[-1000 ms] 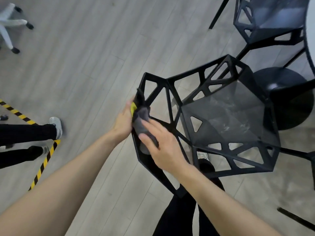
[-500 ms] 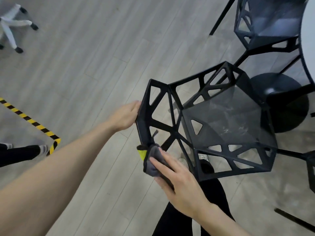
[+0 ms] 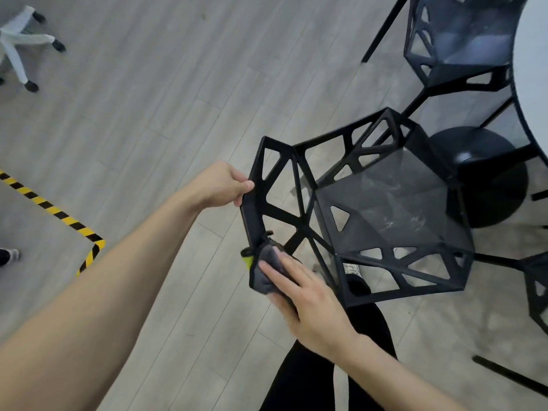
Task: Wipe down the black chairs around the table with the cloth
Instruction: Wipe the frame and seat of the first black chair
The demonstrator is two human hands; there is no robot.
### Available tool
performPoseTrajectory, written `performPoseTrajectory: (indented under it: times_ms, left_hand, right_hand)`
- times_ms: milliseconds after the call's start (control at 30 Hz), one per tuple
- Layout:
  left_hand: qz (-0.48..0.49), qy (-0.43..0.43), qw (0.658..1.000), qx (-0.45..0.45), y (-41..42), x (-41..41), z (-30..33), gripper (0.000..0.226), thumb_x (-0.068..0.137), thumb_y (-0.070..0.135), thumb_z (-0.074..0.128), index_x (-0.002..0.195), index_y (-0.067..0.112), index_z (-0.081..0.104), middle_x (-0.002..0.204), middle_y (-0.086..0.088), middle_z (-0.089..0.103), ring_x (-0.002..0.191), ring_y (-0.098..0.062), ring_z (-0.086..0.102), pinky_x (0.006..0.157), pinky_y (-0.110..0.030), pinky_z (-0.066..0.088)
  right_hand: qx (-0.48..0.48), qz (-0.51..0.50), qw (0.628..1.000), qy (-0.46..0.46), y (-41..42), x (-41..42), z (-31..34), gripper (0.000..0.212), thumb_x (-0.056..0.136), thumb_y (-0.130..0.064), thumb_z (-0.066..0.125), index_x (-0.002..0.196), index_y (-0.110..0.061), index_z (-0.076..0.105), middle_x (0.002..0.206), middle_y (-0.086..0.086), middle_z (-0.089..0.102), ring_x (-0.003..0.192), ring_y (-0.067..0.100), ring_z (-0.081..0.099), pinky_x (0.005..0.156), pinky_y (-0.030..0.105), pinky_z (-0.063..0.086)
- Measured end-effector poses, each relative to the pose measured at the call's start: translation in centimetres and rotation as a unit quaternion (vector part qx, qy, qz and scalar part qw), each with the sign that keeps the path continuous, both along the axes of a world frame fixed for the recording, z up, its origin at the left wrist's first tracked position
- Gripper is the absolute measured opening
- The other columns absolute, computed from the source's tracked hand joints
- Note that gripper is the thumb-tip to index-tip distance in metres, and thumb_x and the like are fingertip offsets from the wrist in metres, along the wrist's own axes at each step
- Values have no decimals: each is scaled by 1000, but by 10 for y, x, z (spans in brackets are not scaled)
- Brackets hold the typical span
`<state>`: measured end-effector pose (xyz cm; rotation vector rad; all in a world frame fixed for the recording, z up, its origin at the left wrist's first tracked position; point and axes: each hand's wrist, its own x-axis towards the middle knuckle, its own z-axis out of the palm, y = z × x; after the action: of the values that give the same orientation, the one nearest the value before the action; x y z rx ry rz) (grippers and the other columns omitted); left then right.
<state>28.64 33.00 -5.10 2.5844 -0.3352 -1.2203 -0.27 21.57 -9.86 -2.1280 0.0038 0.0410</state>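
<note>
A black chair (image 3: 394, 215) with a cut-out geometric frame stands in the middle, seen from above and behind. My left hand (image 3: 221, 185) grips the top edge of its backrest at the left corner. A grey cloth with a yellow-green edge (image 3: 264, 269) is wrapped round the lower left edge of the backrest. My right hand (image 3: 308, 298) holds the cloth there, with the fingers lying over it and the thumb hidden behind. A second black chair (image 3: 456, 43) stands at the top right.
A white round table edge (image 3: 533, 69) with a black disc base (image 3: 486, 173) lies at the right. Part of a third black chair (image 3: 536, 289) shows at the right edge. Yellow-black floor tape (image 3: 59, 215) runs at the left. A white swivel-chair base (image 3: 20, 43) is top left.
My right hand slid the cloth down the backrest's left edge from near the top corner to the lower part. My left hand let go of the cloth and took hold of the backrest's top edge.
</note>
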Motion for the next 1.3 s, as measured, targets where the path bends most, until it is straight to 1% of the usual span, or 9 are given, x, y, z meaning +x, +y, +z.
performPoseTrajectory:
  times_ms: [167, 267, 367, 600, 833, 967, 1067, 1200, 1300]
  left_hand:
    - [36, 2, 999, 0, -9, 3, 3, 37, 111, 36, 58, 88, 16, 79, 70, 0, 62, 64, -18, 50, 51, -23, 40]
    - [24, -2, 1000, 12, -10, 4, 4, 41, 108, 39, 62, 76, 16, 74, 63, 5, 59, 66, -20, 51, 64, -28, 44]
    - [48, -6, 999, 6, -3, 4, -2, 49, 107, 37, 63, 62, 18, 64, 46, 15, 51, 56, -12, 48, 62, -26, 41]
    - [83, -26, 995, -47, -7, 0, -11, 28, 110, 33, 61, 95, 22, 83, 76, 9, 71, 70, -2, 62, 62, -20, 44]
    - [114, -31, 991, -56, -2, -5, -17, 31, 106, 36, 64, 95, 16, 84, 81, 6, 68, 82, -10, 63, 89, -30, 49]
    - [118, -57, 990, -60, -4, -8, -20, 29, 106, 36, 64, 91, 20, 83, 67, 13, 64, 67, -3, 57, 77, -25, 47]
    - [118, -71, 989, -54, -2, -10, -24, 32, 104, 37, 63, 87, 15, 80, 60, 9, 54, 57, -11, 47, 66, -26, 42]
    - [143, -95, 984, -48, -1, -21, -27, 43, 106, 43, 57, 93, 8, 79, 71, 8, 63, 71, -13, 58, 77, -32, 49]
    - [156, -114, 980, -45, 0, -56, -25, 56, 113, 53, 36, 93, 10, 66, 86, 2, 61, 86, -24, 58, 79, -37, 45]
  right_hand:
    - [65, -126, 988, 55, 11, 115, -8, 52, 111, -40, 49, 162, -37, 39, 172, -12, 31, 152, 14, 40, 114, 43, 48]
    - [46, -52, 997, 31, 7, 52, -3, 52, 111, -38, 52, 162, -38, 40, 171, -15, 32, 151, 10, 41, 113, 40, 49]
    - [-2, 10, 1000, 4, 1, -26, 8, 52, 111, -39, 55, 162, -36, 43, 170, -17, 31, 152, 5, 37, 113, 35, 49]
    - [17, -92, 995, 43, 16, 110, -10, 56, 110, -42, 49, 165, -36, 35, 175, -6, 25, 153, 19, 38, 113, 48, 48]
    - [30, -5, 999, 29, -13, -55, -1, 56, 106, -32, 65, 159, -35, 48, 167, -15, 39, 151, 6, 41, 114, 39, 49]
    - [31, -31, 999, 10, 9, 11, -3, 53, 108, -43, 60, 159, -30, 49, 168, -6, 39, 147, 13, 48, 110, 40, 50]
    - [23, -60, 998, -8, 30, 44, -3, 49, 107, -44, 61, 154, -29, 56, 170, -3, 38, 152, 19, 42, 115, 44, 46]
    - [43, -29, 998, -25, -2, -57, -11, 45, 104, -33, 71, 148, -27, 64, 164, -6, 46, 149, 13, 46, 115, 39, 49]
    - [64, -75, 995, 7, -11, -103, -25, 45, 104, -30, 71, 149, -25, 63, 155, -6, 56, 142, 13, 54, 108, 42, 54]
